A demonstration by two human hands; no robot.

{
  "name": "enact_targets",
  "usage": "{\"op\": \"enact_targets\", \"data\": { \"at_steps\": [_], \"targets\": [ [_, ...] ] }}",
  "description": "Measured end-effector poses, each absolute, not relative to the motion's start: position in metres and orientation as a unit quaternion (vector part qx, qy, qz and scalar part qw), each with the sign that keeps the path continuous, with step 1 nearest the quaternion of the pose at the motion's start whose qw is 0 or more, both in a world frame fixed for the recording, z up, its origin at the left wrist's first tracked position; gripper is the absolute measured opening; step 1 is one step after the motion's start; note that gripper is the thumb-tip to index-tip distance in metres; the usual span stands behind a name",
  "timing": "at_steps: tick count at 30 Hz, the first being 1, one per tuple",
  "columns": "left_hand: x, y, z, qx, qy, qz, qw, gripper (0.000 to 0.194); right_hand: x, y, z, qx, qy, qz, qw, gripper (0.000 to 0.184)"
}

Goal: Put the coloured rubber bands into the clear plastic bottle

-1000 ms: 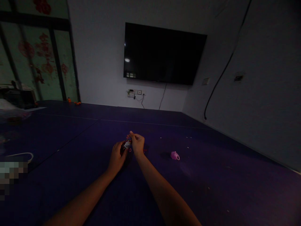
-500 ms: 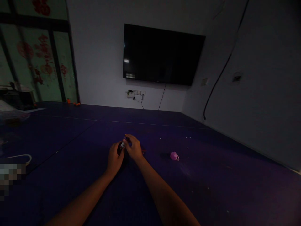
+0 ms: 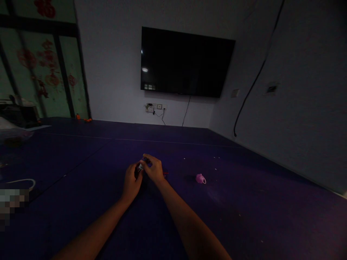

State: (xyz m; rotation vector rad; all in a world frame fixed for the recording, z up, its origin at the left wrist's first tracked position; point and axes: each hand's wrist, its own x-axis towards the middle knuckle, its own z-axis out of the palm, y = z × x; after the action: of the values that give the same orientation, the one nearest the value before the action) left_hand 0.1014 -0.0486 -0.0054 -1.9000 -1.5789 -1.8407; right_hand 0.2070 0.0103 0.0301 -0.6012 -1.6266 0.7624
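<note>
My left hand (image 3: pixel 132 180) and my right hand (image 3: pixel 154 169) meet over the dark blue floor mat (image 3: pixel 119 151). Between them is a small dark object with a white patch (image 3: pixel 140 167), mostly hidden by the fingers, so its kind does not show. The left fingers close round it from the left. My right thumb and fingers pinch at its upper end. A small red thing (image 3: pixel 165 173) lies on the mat just past my right wrist, partly covered by it. Farther right sits a small pink, rounded item with a ring handle (image 3: pixel 200 178).
White specks lie scattered on the mat at right. A black television (image 3: pixel 187 63) hangs on the far wall, above sockets (image 3: pixel 155 107) with cables. Small orange objects (image 3: pixel 87 120) are by the glass door (image 3: pixel 48 72). Clear plastic (image 3: pixel 16 135) and a pale loop (image 3: pixel 31 182) are at left.
Both hands stay together round the small object, with only a slight shift of the right fingers at its top. The whole view has moved a little.
</note>
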Motion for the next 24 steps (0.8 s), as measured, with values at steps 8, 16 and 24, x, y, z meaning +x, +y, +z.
{"op": "enact_targets", "data": {
  "at_steps": [8, 16, 24],
  "targets": [
    [0.102, -0.049, -0.005, -0.616, -0.504, -0.605, 0.012, 0.026, 0.206, 0.009, 0.035, -0.276, -0.670, 0.348, 0.595, 0.015],
    [0.099, -0.044, -0.007, -0.597, -0.499, -0.628, 0.000, 0.028, 0.191, 0.017, 0.040, -0.233, -0.538, 0.557, 0.588, 0.015],
    [0.100, -0.042, -0.013, -0.639, -0.484, -0.597, 0.036, 0.028, 0.198, 0.030, 0.039, -0.221, -0.415, 0.772, 0.429, 0.041]
  ]
}}
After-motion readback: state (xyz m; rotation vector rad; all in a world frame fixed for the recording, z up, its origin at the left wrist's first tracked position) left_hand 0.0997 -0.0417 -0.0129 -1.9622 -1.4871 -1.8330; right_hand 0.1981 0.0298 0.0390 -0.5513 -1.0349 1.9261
